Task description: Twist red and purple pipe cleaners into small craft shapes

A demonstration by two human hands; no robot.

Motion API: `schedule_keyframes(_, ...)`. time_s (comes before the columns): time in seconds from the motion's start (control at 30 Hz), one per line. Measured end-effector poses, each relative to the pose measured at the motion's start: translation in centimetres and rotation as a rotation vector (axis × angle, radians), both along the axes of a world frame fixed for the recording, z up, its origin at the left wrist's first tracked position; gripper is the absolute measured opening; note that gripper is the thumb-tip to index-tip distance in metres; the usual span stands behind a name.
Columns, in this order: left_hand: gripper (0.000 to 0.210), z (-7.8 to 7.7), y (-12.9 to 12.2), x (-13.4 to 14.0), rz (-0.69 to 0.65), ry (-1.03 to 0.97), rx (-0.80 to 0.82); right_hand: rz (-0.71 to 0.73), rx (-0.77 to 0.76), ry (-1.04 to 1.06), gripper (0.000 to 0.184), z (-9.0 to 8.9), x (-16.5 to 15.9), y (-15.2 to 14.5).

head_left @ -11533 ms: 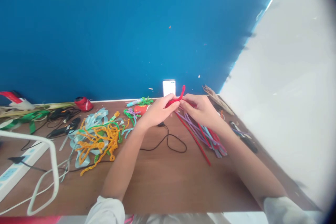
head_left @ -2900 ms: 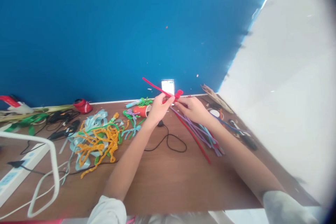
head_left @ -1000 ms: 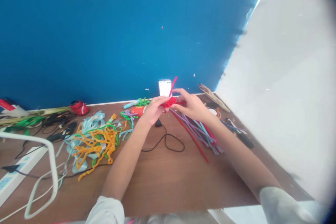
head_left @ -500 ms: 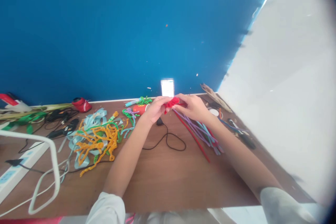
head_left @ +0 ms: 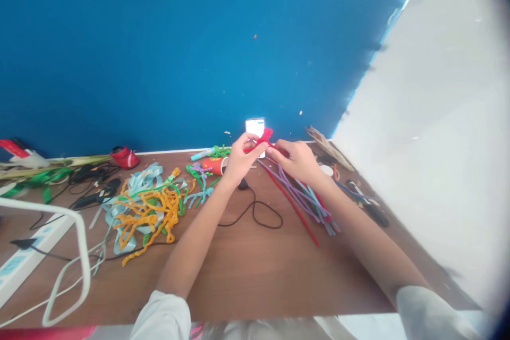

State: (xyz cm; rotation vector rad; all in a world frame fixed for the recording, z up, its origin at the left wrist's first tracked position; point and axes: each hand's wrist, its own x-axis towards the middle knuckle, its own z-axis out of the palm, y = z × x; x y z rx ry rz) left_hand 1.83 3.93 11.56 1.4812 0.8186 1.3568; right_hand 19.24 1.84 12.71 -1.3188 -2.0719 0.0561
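A bent red pipe cleaner piece (head_left: 266, 135) rises above my left hand (head_left: 241, 158), whose thumb and fingers are pinched on its base. My right hand (head_left: 295, 158) is closed just beside it, thumb and forefinger at a red strand that runs over from the piece. Below my right hand and forearm lies a bundle of purple pipe cleaners (head_left: 297, 194), with light blue ones among them. A long red pipe cleaner (head_left: 297, 211) lies alongside on the table. Directly behind the hands stands a lit phone (head_left: 254, 126), partly covered by them.
Orange pipe cleaners (head_left: 151, 212) lie tangled with light blue ribbon (head_left: 145, 180) on the left. A red paper cup (head_left: 214, 165) lies on its side by my left hand. A black cable (head_left: 268, 226) loops mid-table. A power strip (head_left: 30, 255) and white metal frame (head_left: 84, 255) stand at left.
The red piece has tipped upward and now stands above the fingers. My left hand has turned under it, and my right hand has shifted slightly right, away from the piece.
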Motion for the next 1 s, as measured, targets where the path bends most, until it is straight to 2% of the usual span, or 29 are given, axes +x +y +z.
schedule_keyframes(0.17,0.03,-0.2,0.2,0.4,0.085,0.009,0.041,0.053,-0.045,-0.034,0.043,-0.1,-0.3,0.0)
schedule_keyframes(0.4,0.029,-0.3,0.7,-0.2,0.161,-0.009,0.095,0.063,-0.065,-0.066,0.017,-0.3,0.0,0.2)
schedule_keyframes(0.53,0.03,-0.1,1.0,-0.6,0.16,-0.093,0.067,0.114,-0.066,0.053,0.016,-0.1,0.0,0.1)
schedule_keyframes(0.7,0.031,0.0,0.8,-0.4,0.12,-0.145,0.037,0.173,0.024,0.256,0.019,0.3,-0.5,-0.2)
schedule_keyframes(0.87,0.03,0.1,0.6,-0.3,0.092,-0.162,0.039,0.182,0.067,0.266,0.016,-0.3,-0.4,0.4)
schedule_keyframes(1.0,0.03,0.2,0.7,-0.5,0.111,-0.162,0.037,0.1,0.137,0.203,0.015,-0.8,-0.3,0.5)
